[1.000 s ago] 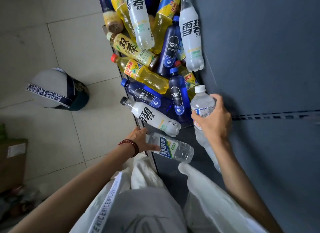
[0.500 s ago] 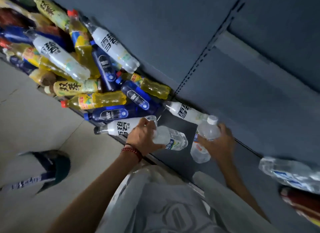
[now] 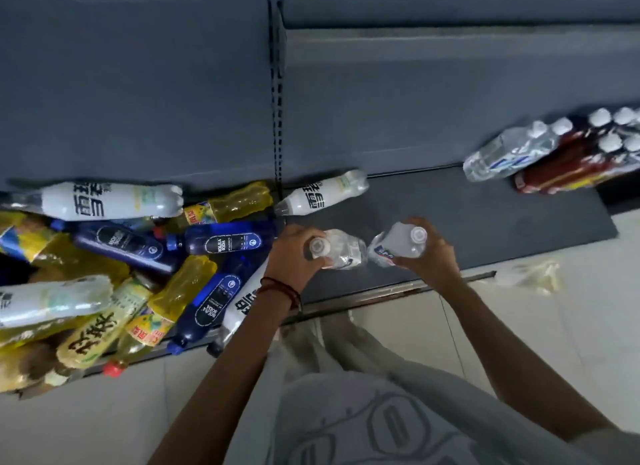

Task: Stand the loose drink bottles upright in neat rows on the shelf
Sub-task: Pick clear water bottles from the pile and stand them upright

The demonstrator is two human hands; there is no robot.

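Tipped up now: clear bottle [image 3: 344,251] held in left grip [image 3: 294,253]; second clear bottle [image 3: 393,244] held in right grip [image 3: 431,256]; blue "BOLSA SODA" bottle [image 3: 228,241] lying nearby.

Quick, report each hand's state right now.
Left hand: grips the left clear bottle just below its cap.
Right hand: grips the right clear bottle near its cap.

Both arms outstretched, left hand [image 3: 293,256] and right hand [image 3: 432,256] curled in grips.
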